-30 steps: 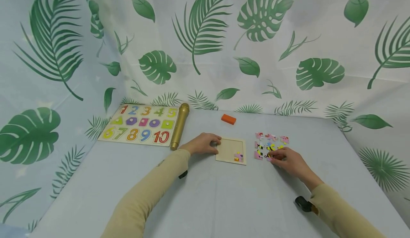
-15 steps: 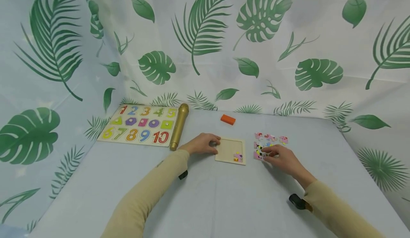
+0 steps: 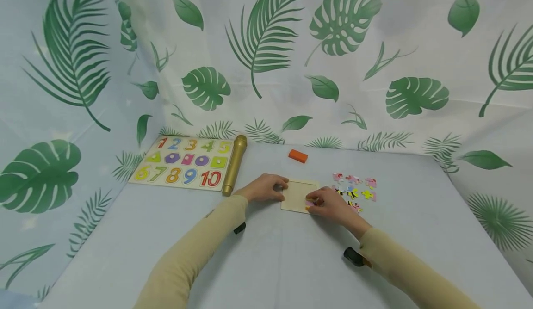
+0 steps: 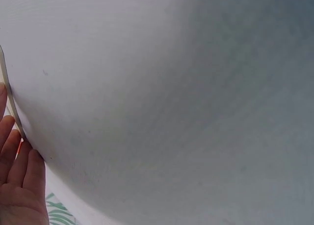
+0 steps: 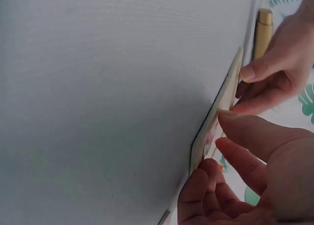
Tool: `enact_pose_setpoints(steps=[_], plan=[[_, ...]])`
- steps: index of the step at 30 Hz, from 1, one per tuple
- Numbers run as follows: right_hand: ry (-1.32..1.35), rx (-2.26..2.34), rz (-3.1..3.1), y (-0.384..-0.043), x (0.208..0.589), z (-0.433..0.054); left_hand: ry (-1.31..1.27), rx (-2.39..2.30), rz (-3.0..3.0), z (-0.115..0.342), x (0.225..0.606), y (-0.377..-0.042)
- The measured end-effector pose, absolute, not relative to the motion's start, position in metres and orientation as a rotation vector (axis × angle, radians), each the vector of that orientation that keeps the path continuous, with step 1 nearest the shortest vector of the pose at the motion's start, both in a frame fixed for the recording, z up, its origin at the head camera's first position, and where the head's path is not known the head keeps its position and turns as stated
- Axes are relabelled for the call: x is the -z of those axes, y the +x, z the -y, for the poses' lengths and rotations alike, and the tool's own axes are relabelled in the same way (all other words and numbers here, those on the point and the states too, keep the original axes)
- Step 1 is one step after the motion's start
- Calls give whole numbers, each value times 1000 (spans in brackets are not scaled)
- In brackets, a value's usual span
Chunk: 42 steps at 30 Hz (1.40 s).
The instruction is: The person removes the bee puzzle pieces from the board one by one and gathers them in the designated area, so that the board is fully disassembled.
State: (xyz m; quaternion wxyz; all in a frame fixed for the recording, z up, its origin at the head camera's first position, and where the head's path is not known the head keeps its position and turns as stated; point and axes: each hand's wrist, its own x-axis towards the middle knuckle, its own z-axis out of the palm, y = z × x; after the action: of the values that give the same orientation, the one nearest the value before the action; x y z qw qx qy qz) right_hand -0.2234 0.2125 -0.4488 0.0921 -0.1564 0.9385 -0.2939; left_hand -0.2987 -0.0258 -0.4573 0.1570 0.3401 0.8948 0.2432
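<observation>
A shallow square wooden puzzle tray (image 3: 294, 197) lies mid-table, one pink and purple jigsaw piece showing at its near right corner. My left hand (image 3: 264, 187) holds the tray's left edge, thumb and fingers set along that side. My right hand (image 3: 329, 203) is over the tray's near right corner. Its thumb and fingertips come together there, and pink shows between them in the right wrist view, apparently a jigsaw piece mostly hidden by the fingers. Right of the tray lie several loose jigsaw pieces (image 3: 352, 192) with pink, yellow and black bee pictures, some covered by my right hand.
An orange block (image 3: 298, 156) lies behind the tray. To the left are a gold microphone-shaped stick (image 3: 235, 165) and a wooden number puzzle board (image 3: 179, 163). A leaf-patterned cloth (image 3: 266, 59) hangs at the table's back and sides.
My right hand has moved left from the loose jigsaw pieces to the tray's near right corner, uncovering the yellow pieces. My left hand stays at the tray's left edge.
</observation>
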Motion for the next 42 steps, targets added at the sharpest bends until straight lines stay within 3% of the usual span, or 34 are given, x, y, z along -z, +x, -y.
enact_pose_setpoints(steps=[42], plan=[[-473, 809, -2800, -223, 451, -206, 1033, -686, -2587, 26, 460, -300]])
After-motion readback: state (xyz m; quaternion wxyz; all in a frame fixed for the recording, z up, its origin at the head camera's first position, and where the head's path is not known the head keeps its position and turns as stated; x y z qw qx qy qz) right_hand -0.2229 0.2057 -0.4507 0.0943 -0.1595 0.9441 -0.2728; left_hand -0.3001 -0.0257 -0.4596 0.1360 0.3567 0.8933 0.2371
